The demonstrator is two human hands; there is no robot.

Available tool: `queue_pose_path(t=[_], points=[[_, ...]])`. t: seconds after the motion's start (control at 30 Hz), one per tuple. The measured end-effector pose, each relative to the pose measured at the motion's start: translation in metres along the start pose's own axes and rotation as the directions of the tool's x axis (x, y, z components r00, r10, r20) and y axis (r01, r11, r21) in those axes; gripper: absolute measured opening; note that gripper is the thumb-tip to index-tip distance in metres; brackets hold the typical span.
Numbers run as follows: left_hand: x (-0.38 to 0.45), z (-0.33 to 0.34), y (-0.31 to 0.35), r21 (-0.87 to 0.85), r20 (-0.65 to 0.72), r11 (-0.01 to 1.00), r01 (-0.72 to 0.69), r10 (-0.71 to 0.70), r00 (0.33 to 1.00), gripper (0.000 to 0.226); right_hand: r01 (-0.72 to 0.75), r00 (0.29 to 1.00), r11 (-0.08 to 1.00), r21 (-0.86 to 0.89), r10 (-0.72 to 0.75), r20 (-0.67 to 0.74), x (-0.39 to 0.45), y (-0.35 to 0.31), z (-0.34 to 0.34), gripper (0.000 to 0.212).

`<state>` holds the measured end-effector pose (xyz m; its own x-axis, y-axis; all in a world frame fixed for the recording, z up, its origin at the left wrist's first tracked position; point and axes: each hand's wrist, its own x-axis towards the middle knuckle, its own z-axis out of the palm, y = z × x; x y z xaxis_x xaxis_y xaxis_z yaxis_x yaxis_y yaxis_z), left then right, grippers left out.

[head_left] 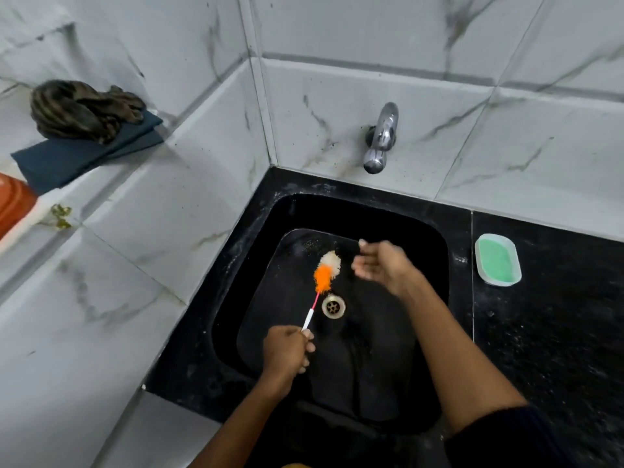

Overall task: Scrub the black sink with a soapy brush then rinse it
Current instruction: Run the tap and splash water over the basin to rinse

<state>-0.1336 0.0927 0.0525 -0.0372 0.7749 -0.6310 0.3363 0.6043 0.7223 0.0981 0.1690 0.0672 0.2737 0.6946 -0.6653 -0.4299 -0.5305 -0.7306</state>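
Gripping the thin white handle of a brush, the left hand curls its fingers round the near end, low inside the black sink. From the head view, the brush reaches away from that hand toward the back of the basin; its handle turns pink farther up, and its fluffy head is orange nearer the hand and whitish at the tip. The head lies against the basin floor, just left of and beyond the round metal drain. The right hand hovers over the basin to the right of the brush head, palm turned leftward, fingers loosely spread and holding nothing; motion blur softens its outline.

A chrome tap juts from the marble-patterned tiled wall above the sink's far edge. On the black counter to the right of the sink sits a pale dish holding green soap. On a ledge at the upper left, a crumpled brown cloth rests on a folded dark blue cloth, with part of an orange object at the left edge of the picture.
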Motion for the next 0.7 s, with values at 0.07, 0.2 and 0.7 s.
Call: queue_pose_path(t=[0.07, 0.2, 0.7], points=[[0.010, -0.008, 0.008, 0.003, 0.028, 1.000, -0.008, 0.008, 1.000, 0.021, 0.040, 0.999, 0.965, 0.259, -0.043, 0.007, 0.009, -0.041, 0.009, 0.027], [0.029, -0.024, 0.019, 0.027, 0.090, 0.999, -0.029, 0.026, 0.996, 0.021, 0.114, 0.993, 0.831, 0.544, -0.109, -0.042, 0.031, -0.115, 0.027, 0.048], [0.054, -0.054, 0.013, -0.002, 0.142, 1.000, -0.018, 0.019, 0.990, 0.017, 0.353, 0.844, 0.892, -0.282, -0.434, -0.316, 0.077, -0.138, 0.058, 0.034]])
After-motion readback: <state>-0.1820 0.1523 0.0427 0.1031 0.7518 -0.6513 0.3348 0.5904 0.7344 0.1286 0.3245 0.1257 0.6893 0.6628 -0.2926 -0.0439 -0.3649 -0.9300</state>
